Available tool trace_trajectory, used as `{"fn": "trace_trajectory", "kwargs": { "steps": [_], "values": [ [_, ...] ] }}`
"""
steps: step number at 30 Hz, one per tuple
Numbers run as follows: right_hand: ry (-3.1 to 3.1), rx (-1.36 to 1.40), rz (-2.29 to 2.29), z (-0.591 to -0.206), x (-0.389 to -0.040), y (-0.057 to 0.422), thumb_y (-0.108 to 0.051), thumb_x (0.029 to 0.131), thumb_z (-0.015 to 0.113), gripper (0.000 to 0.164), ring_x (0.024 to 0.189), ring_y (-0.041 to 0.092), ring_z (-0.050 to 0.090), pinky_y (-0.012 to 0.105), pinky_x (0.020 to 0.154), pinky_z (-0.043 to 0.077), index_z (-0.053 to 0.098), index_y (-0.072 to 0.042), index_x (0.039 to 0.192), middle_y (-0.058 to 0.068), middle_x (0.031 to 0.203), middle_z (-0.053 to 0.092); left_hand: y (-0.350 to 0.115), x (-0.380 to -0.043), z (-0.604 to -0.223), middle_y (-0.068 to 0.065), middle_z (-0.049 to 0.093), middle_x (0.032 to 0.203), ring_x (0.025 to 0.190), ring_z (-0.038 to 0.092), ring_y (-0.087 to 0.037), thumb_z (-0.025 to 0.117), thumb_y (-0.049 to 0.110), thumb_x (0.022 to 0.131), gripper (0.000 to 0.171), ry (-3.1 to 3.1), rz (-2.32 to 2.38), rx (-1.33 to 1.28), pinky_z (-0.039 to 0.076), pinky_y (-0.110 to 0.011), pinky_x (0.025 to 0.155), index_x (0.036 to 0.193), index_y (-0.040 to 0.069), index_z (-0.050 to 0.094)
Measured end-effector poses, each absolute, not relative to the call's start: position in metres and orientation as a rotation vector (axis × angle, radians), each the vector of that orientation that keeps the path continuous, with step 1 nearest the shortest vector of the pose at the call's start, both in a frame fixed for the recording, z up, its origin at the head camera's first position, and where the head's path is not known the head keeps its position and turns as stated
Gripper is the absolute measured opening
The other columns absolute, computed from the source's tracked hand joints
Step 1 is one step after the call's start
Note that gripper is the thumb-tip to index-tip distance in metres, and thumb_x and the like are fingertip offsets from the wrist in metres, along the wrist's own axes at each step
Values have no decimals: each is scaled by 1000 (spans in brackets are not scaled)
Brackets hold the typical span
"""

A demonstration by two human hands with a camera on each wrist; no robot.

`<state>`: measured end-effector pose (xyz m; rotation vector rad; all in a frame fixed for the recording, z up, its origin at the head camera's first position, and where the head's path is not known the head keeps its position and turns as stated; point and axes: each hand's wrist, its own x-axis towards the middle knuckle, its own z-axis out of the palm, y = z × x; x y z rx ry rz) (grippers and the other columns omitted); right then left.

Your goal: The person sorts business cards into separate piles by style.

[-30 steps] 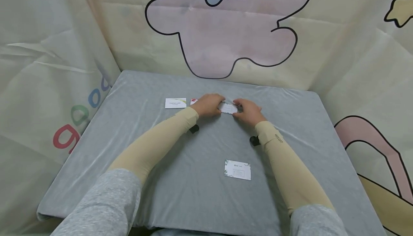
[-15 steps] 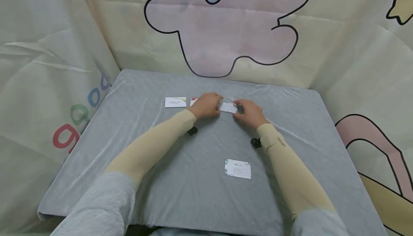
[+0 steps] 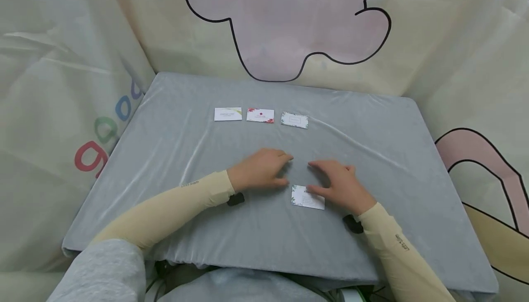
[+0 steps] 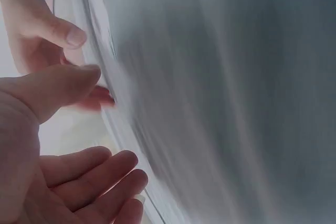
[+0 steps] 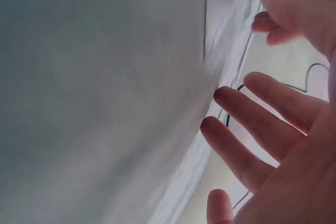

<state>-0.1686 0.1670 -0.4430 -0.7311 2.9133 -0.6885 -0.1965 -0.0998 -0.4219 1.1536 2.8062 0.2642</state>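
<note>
Close to the near card (image 3: 303, 199), a white one with green leaf corners and printed lines, my right hand (image 3: 340, 185) hovers with its thumb overlapping the card's upper right part in the head view. Its fingers are spread and hold nothing, as the right wrist view shows of the right hand (image 5: 278, 129). My left hand (image 3: 260, 169) is up and left of that card, fingers relaxed and apart from it. In the left wrist view the left hand (image 4: 89, 177) has nothing between thumb and fingers. A leaf-cornered white card (image 3: 295, 120) lies in the back row.
Left of it in that row lie a white card with red flowers (image 3: 260, 115) and a white card with a green-yellow corner (image 3: 228, 114). Grey cloth covers the table (image 3: 165, 150). Printed curtains (image 3: 314, 26) stand close behind and at both sides.
Both hands have let go of the leaf-cornered card in the back row and moved back toward the near card. The red-flowered card now shows fully. The head view has tilted down.
</note>
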Motion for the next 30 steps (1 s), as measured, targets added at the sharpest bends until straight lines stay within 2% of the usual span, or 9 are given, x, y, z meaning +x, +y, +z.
{"fn": "trace_trajectory", "kwargs": {
  "steps": [4,7,12,15,23,30],
  "values": [
    [2942,-745,-692,-441,-147,166,-52,75,85,76,123,24,56,54,93,22,59,-20,138,-2,133,64,-86,-172,-423,-2,65,129,119,62,-18,75,53,85,75,2771,236,1217,48,-38,105,142,10,54],
    [2967,-773,-705,-443,-135,165,-50,72,88,75,118,22,59,54,94,23,62,-20,135,-3,129,67,-79,-160,-426,1,67,126,115,64,-16,78,55,82,76,2774,213,1217,49,-38,103,140,11,57],
    [2974,-800,-731,-447,-120,165,-39,74,89,67,118,20,59,54,95,23,64,-21,134,-4,128,68,-75,-149,-429,4,70,112,99,66,-11,80,45,84,58,2809,238,1207,52,-35,94,129,14,64],
    [2987,-791,-744,-448,-114,168,-35,76,88,65,119,20,59,55,94,22,63,-21,134,-5,129,67,-74,-146,-430,5,71,109,95,66,-10,79,41,86,50,2826,263,1231,53,-34,90,126,14,66],
    [3021,-810,-715,-448,-114,167,-33,75,89,67,118,21,61,52,94,24,63,-18,135,-2,130,68,-79,-151,-434,5,71,105,89,63,-9,78,36,85,46,2832,303,1229,53,-31,83,124,13,68],
    [3037,-792,-690,-447,-117,164,-29,76,89,67,119,23,62,52,93,25,61,-16,136,0,129,68,-86,-155,-433,2,71,112,96,66,-12,76,34,85,49,2856,356,1186,54,-33,88,128,12,66]
  ]
}}
